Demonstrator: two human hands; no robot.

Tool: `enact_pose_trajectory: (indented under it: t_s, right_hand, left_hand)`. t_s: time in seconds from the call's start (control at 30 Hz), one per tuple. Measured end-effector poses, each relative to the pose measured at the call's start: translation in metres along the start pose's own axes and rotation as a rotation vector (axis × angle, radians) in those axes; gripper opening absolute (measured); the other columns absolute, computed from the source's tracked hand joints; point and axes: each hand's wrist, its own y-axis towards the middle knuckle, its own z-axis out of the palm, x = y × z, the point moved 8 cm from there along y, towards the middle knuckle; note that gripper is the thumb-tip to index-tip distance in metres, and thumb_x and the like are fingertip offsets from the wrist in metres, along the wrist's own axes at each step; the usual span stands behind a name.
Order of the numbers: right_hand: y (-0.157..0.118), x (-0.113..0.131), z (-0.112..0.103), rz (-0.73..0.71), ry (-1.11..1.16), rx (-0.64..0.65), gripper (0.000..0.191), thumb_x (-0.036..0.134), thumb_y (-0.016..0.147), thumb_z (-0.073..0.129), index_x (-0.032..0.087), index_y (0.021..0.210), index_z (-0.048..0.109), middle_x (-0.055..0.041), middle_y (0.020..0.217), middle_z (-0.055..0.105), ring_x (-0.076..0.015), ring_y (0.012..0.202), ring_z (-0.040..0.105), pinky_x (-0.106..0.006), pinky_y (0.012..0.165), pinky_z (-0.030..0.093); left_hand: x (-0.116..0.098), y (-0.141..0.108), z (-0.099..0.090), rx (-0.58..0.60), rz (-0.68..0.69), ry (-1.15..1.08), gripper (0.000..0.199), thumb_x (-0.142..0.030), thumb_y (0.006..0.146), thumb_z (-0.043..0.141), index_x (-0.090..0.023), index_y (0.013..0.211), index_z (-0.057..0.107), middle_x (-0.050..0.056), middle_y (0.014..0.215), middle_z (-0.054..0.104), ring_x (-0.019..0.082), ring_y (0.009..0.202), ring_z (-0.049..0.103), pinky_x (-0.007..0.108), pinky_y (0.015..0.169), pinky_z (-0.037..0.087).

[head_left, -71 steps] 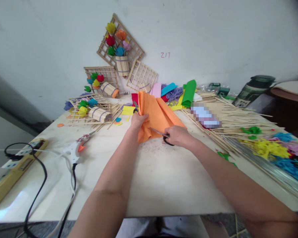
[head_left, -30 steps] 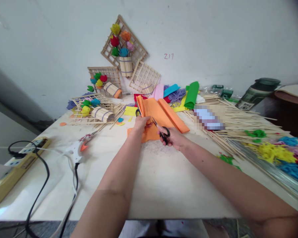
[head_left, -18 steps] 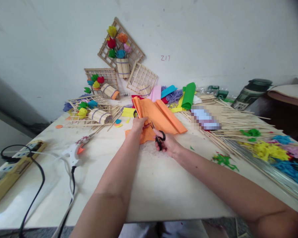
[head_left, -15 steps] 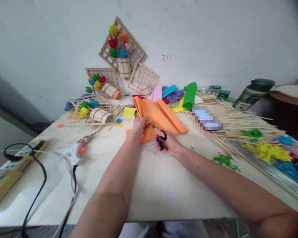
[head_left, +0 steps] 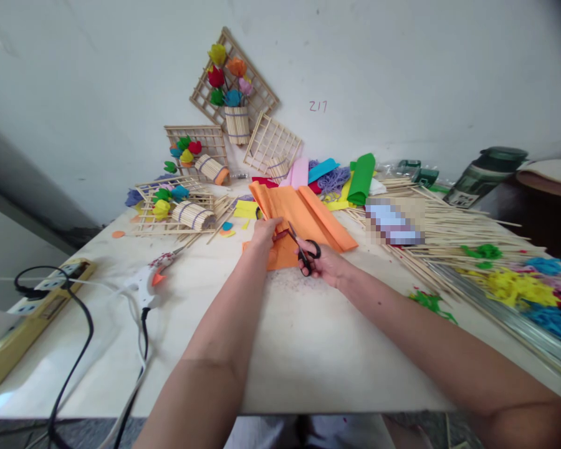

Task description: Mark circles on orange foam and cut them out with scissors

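A large folded sheet of orange paper (head_left: 313,215) lies at the middle of the table. My left hand (head_left: 265,234) is closed on its near left part, with a small dark red piece (head_left: 281,234) beside the fingertips. Black-handled scissors (head_left: 303,252) are in my right hand (head_left: 321,263), fingers wrapped round the handles. The scissor blades point up and left over the orange paper, near the dark red piece. Whether the blades touch the paper I cannot tell. Another dark ring-shaped thing shows partly behind the left hand.
A glue gun (head_left: 146,282) with cables and a power strip (head_left: 51,305) are on the left. Stick lattices with paper flowers (head_left: 172,202) stand behind. To the right are wooden sticks (head_left: 453,218), a green bottle (head_left: 486,178) and coloured scraps (head_left: 518,287).
The view has shifted slightly. The near part of the orange paper now lies flatter with a straighter edge. Both hands keep their hold, the scissors still by the dark red piece.
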Motion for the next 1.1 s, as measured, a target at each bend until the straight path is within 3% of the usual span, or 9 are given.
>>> enact_pose_trajectory:
  t_s: [0.67,1.1]
  right_hand:
    - [0.009,0.007,-0.006,-0.218,0.022,-0.073,0.042,0.054,0.073,0.067,0.013,0.078,0.056,0.0007,0.052,0.055,-0.0064,0.038,0.049,-0.016,0.028,0.018]
    - [0.013,0.004,-0.008,-0.223,0.075,-0.099,0.05,0.06,0.065,0.07,0.014,0.08,0.057,0.0031,0.054,0.051,-0.0059,0.04,0.045,-0.017,0.031,0.023]
  left_hand:
    - [0.002,-0.01,0.01,-0.107,-0.094,-0.145,0.02,0.003,0.069,0.061,-0.015,0.076,0.054,0.004,0.078,0.059,0.016,0.068,0.06,0.03,0.053,0.058]
    - [0.005,-0.014,0.017,-0.074,-0.125,-0.209,0.023,0.005,0.07,0.059,-0.015,0.08,0.054,0.005,0.081,0.063,0.017,0.072,0.063,0.03,0.055,0.059]
